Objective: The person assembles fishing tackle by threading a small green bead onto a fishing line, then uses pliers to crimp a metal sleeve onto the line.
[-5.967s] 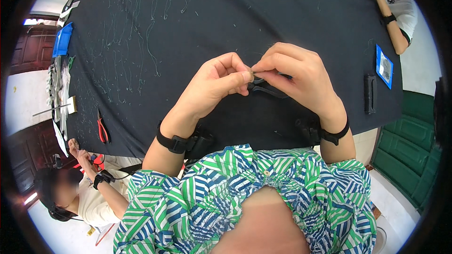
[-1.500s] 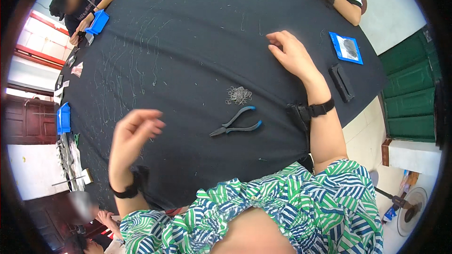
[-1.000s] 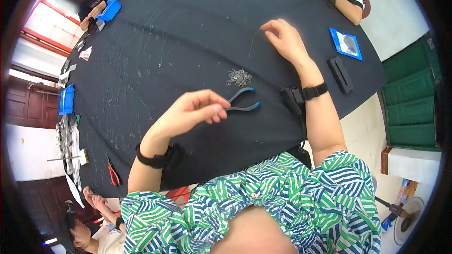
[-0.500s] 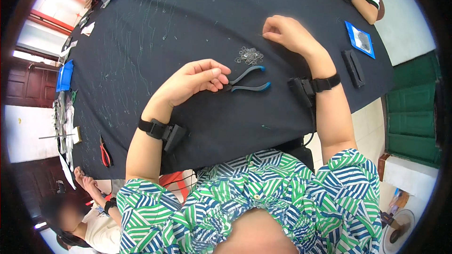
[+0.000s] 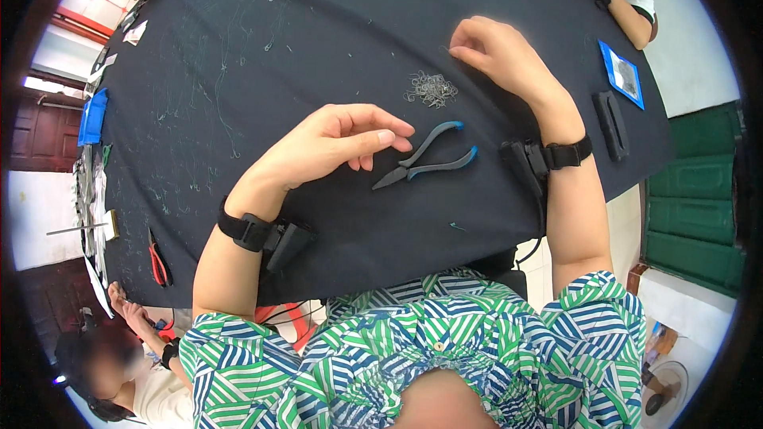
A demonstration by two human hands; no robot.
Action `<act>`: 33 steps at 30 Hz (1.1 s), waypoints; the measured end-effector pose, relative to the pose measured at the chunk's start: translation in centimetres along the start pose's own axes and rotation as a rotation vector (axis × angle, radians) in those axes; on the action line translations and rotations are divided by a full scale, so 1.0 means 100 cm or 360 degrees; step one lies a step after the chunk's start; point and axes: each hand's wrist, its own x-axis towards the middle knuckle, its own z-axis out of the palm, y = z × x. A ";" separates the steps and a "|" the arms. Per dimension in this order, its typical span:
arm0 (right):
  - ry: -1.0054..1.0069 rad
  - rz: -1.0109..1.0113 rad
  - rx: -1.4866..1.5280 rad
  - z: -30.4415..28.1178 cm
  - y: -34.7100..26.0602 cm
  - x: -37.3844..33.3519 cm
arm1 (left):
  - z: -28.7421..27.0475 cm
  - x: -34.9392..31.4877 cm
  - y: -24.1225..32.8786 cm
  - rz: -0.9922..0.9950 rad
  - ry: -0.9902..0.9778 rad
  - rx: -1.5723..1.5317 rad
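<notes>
My left hand hovers over the black cloth with its fingers loosely stretched and the thumb apart, seemingly holding nothing. Just right of it lie pliers with dark jaws and blue-grey handles. Beyond the pliers sits a small pile of thin, curved metal wire pieces. To the right of that pile, my right hand is curled, thumb tip against the bent index finger. Anything pinched there is too small to make out.
Black cloth covers the table, with fine threads strewn at left. Red-handled pliers lie near the left edge. At right are a blue-edged packet and a black case. Other people sit around the table; blue trays stand at the left.
My left hand has lifted off the pliers' jaws, which now show, and its fingers have opened out. My right hand stays curled beyond the pile. The whole view has shifted slightly.
</notes>
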 end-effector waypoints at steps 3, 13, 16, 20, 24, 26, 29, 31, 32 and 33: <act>0.0013 -0.0060 -0.0065 0.001 0.000 -0.001 | -0.001 0.002 -0.003 0.0053 0.0166 -0.0083; 0.0074 -0.0099 0.0206 -0.009 -0.049 -0.003 | -0.003 0.002 -0.014 0.0114 0.0447 -0.0570; 0.0179 -0.0094 -0.0021 -0.011 -0.024 -0.003 | -0.003 0.001 -0.012 0.0124 0.0431 -0.0510; 0.0179 -0.0047 -0.0076 -0.002 -0.005 -0.005 | -0.004 0.003 -0.013 0.0118 0.0415 -0.0508; 0.0067 0.0074 0.0021 0.001 -0.012 -0.001 | -0.004 0.002 -0.014 0.0122 0.0397 -0.0484; 0.0026 0.0100 0.0010 0.003 -0.012 -0.001 | -0.004 0.003 -0.013 0.0111 0.0417 -0.0442; 0.0030 0.0029 -0.0061 0.005 -0.012 0.000 | -0.005 0.002 -0.014 0.0132 0.0409 -0.0427; 0.0066 -0.0103 -0.0097 0.007 -0.012 0.003 | -0.005 -0.002 -0.015 0.0129 0.0428 -0.0424; 0.0060 -0.0119 -0.0081 0.008 -0.016 0.002 | -0.004 -0.003 -0.015 0.0132 0.0428 -0.0423; 0.0102 -0.0122 -0.0053 0.007 -0.022 0.001 | -0.005 -0.002 -0.016 0.0131 0.0453 -0.0425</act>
